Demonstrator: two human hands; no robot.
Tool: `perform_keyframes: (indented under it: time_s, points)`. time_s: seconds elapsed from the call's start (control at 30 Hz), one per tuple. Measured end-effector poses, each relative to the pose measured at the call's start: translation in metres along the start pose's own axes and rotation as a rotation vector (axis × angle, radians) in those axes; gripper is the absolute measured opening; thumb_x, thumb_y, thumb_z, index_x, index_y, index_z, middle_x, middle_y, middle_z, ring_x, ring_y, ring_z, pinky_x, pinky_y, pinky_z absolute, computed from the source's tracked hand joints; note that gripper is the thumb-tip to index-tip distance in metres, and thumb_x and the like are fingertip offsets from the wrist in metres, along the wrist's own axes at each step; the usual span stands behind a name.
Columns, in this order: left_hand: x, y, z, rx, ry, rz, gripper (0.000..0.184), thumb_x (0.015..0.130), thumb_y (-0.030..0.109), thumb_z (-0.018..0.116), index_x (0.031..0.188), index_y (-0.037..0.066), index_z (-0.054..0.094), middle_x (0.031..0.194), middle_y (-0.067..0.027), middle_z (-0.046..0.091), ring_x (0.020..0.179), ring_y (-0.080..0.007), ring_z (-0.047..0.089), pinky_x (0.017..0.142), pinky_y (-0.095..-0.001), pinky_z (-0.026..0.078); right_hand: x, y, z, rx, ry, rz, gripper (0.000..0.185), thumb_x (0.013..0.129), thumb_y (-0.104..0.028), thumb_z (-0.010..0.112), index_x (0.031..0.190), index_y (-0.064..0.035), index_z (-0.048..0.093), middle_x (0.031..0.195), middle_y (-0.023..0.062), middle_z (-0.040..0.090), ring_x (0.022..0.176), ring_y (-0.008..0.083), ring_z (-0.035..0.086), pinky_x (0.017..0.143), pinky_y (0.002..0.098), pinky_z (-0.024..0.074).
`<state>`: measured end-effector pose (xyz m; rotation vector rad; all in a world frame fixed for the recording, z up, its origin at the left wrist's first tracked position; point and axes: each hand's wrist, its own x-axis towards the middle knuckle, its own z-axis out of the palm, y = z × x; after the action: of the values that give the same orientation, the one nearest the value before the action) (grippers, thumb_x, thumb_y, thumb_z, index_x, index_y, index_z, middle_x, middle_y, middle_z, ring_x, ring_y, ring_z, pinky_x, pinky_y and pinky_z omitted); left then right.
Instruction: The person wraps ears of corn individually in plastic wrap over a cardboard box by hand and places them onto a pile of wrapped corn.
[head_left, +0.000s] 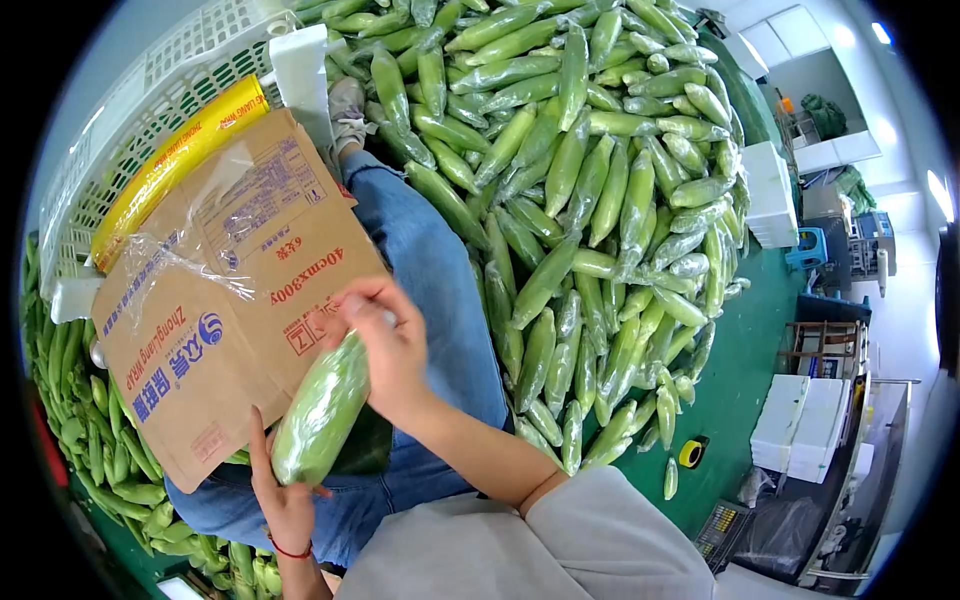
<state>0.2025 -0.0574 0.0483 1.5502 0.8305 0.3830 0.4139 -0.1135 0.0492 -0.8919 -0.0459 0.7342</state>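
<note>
An ear of corn in its green husk (322, 412), covered in shiny clear film, is held at a slant above my lap. My right hand (388, 350) closes round its upper tip with the fingers pinched together. At the lower end, my left hand (285, 505) cradles the ear, one finger stretched up along its side and others partly hidden beneath. Just beyond the hands, a flattened cardboard sheet (235, 290) with blue and red print leans, a piece of clear film (190, 262) clinging to it.
To the right rises a large heap of film-wrapped corn (600, 230). Unwrapped ears (95, 430) lie at the left. A white plastic crate (165, 90) and a yellow roll (180, 165) stand behind the cardboard. On the green floor (735, 390) are a tape roll (692, 452) and white foam boxes (808, 425).
</note>
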Motion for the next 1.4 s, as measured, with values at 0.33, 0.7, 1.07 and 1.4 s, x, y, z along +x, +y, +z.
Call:
perform_keyframes:
  time_s: [0.33,0.7,1.07,1.4]
  points:
    - [0.053,0.062,0.081,0.514,-0.582,0.844,0.067,0.07,0.038,0.079,0.128,0.013,0.057,0.126,-0.0174,0.054,0.102,-0.0341,0.06,0.082,-0.0405,0.053,-0.05,-0.093,-0.127,0.255,0.602,-0.251,0.047,0.089,-0.045,0.053,0.118,-0.0095,0.049,0.095,0.0113,0.057,0.075,0.0249,0.057,0.07,0.0424,0.0516]
    - [0.12,-0.049,-0.125,0.908,0.479,0.291,0.057,0.079,0.01,0.072,0.133,0.01,0.054,0.143,-0.0222,0.041,0.124,-0.0389,0.047,0.102,-0.0443,0.041,0.002,-0.054,-0.106,-0.347,0.242,-0.189,0.062,0.091,-0.033,0.059,0.142,-0.0025,0.039,0.148,0.0149,0.037,0.14,0.0349,0.028,0.114,0.047,0.0296]
    - [0.17,-0.056,-0.234,1.118,0.225,0.668,0.009,0.082,0.009,0.057,0.085,0.007,0.049,0.075,-0.013,0.058,0.068,-0.035,0.06,0.058,-0.0411,0.049,0.123,0.042,0.01,-1.526,-0.65,-0.546,0.008,0.089,-0.009,0.063,0.093,-0.0026,0.067,0.094,0.0127,0.069,0.089,0.0286,0.067,0.085,0.0379,0.0514]
    - [-0.021,-0.07,-0.213,0.792,0.318,0.512,0.019,0.077,-0.001,0.066,0.094,0.005,0.058,0.084,-0.0117,0.064,0.075,-0.0308,0.063,0.068,-0.038,0.052,0.035,0.003,-0.045,-1.575,-0.683,-0.226,0.005,0.09,-0.007,0.059,0.086,-0.0031,0.059,0.079,0.0103,0.064,0.078,0.0264,0.06,0.075,0.0368,0.0474]
